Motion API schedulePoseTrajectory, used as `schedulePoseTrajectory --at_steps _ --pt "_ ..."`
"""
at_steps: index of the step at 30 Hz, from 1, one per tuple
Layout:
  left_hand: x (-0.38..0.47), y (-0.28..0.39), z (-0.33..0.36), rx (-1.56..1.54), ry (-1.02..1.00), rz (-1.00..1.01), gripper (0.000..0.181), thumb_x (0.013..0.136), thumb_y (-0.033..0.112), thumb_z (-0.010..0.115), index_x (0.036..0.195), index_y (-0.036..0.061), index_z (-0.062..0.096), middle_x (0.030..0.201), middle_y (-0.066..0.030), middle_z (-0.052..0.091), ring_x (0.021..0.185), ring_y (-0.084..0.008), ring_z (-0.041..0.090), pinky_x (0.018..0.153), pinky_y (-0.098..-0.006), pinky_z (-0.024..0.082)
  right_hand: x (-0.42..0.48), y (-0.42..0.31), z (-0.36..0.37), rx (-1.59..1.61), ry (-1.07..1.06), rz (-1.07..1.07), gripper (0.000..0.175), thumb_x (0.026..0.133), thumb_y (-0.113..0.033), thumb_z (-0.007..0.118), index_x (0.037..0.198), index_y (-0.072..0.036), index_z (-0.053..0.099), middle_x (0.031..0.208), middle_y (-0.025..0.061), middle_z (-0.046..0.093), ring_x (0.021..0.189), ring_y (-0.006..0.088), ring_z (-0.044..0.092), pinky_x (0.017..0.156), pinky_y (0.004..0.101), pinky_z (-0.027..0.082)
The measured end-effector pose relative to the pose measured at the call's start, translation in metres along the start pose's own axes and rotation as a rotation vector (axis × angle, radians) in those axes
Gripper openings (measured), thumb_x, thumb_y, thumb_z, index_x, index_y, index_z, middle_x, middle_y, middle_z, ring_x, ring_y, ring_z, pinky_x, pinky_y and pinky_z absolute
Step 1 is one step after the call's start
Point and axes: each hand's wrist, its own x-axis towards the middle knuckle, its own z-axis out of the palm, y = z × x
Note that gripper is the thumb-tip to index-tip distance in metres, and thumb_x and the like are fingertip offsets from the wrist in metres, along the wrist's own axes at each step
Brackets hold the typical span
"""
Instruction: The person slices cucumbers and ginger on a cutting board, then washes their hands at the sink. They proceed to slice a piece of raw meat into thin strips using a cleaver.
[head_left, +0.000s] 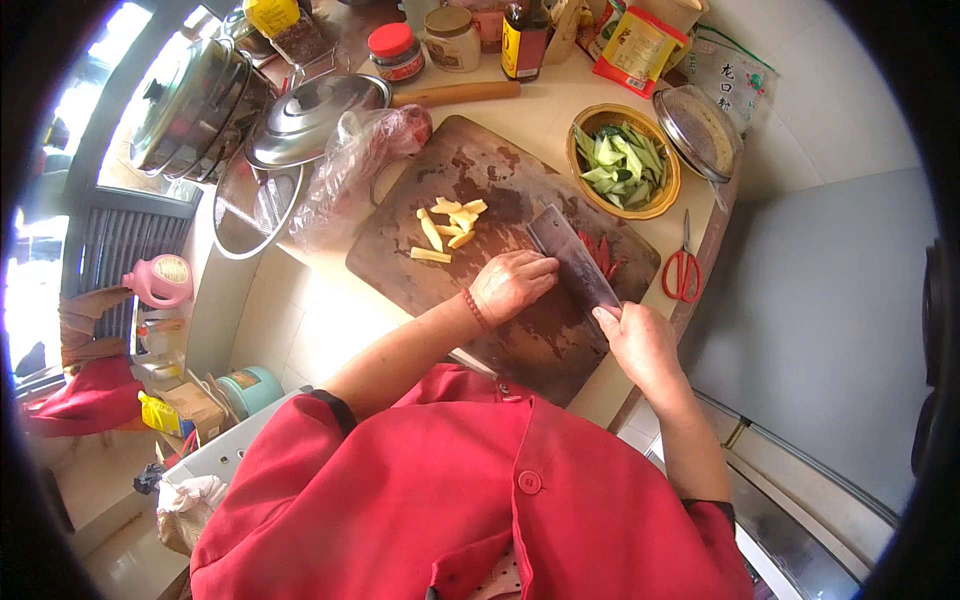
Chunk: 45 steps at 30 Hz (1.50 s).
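My right hand (639, 341) grips the handle of a cleaver (574, 259), whose broad blade lies slantwise over the dark cutting board (480, 330). Close to the blade's left side is my left hand (517, 285), fingers curled down at the board; whatever is under the fingertips is hidden. Red sliced pieces (598, 251), perhaps chili pepper, lie just right of the blade. Pale yellow pieces (457, 221), perhaps ginger, are scattered on the board's upper left. Beyond the board's upper right edge, a yellow-brown bowl (576, 169) holds green sliced vegetable (622, 161).
Red-handled scissors (682, 274) lie right of the board. A rolling pin (457, 94), jars (395, 52) and a dark bottle (523, 41) stand or lie behind it. A plastic bag (337, 172), a pot lid (319, 120) and strainers (259, 202) crowd the left and upper right.
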Motion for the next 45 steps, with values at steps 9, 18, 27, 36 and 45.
schedulePoseTrajectory --at_steps 9,18,27,36,45 --pt "-0.001 -0.033 -0.095 0.404 0.039 -0.604 0.023 0.081 0.026 0.077 0.1 0.013 0.076 0.109 -0.0049 0.069 0.103 -0.0279 0.061 0.088 -0.0413 0.05 -0.023 0.025 -0.014 0.11 0.054 0.017 0.046 0.097 -0.042 0.066 0.078 0.001 0.067 0.074 0.0222 0.067 0.069 0.0417 0.067 0.062 0.0485 0.052" --pt "-0.018 -0.069 -0.117 0.3 -0.232 -0.33 0.023 0.079 0.008 0.065 0.102 0.0082 0.07 0.102 -0.0045 0.068 0.098 -0.0267 0.063 0.085 -0.0359 0.054 -0.018 0.026 -0.001 -0.075 0.049 -0.107 0.045 0.095 -0.043 0.067 0.075 -0.003 0.065 0.065 0.0212 0.063 0.064 0.0422 0.065 0.059 0.0498 0.051" --pt "-0.013 -0.08 -0.108 0.299 -0.197 -0.234 0.024 0.084 0.007 0.071 0.107 0.0077 0.069 0.099 -0.0085 0.071 0.094 -0.0286 0.069 0.08 -0.0391 0.058 -0.004 0.014 -0.005 -0.154 0.093 -0.092 0.042 0.096 -0.04 0.067 0.075 -0.003 0.064 0.065 0.0212 0.063 0.063 0.0411 0.066 0.059 0.0497 0.052" --pt "-0.007 -0.074 -0.099 0.309 -0.19 -0.365 0.019 0.088 0.015 0.07 0.106 0.0093 0.069 0.099 -0.0092 0.072 0.09 -0.0303 0.07 0.076 -0.0398 0.058 -0.002 0.021 0.005 0.017 0.073 -0.013 0.047 0.096 -0.044 0.065 0.08 0.0 0.065 0.074 0.0228 0.067 0.073 0.0418 0.068 0.067 0.049 0.054" --pt "0.016 -0.018 -0.061 0.26 -0.035 0.01 0.04 0.078 0.012 0.067 0.117 0.0044 0.067 0.118 -0.0122 0.069 0.111 -0.0313 0.067 0.095 -0.0433 0.055 -0.005 0.028 0.01 0.053 0.073 0.092 0.05 0.097 -0.046 0.064 0.085 0.003 0.066 0.076 0.026 0.067 0.076 0.0433 0.068 0.068 0.049 0.053"
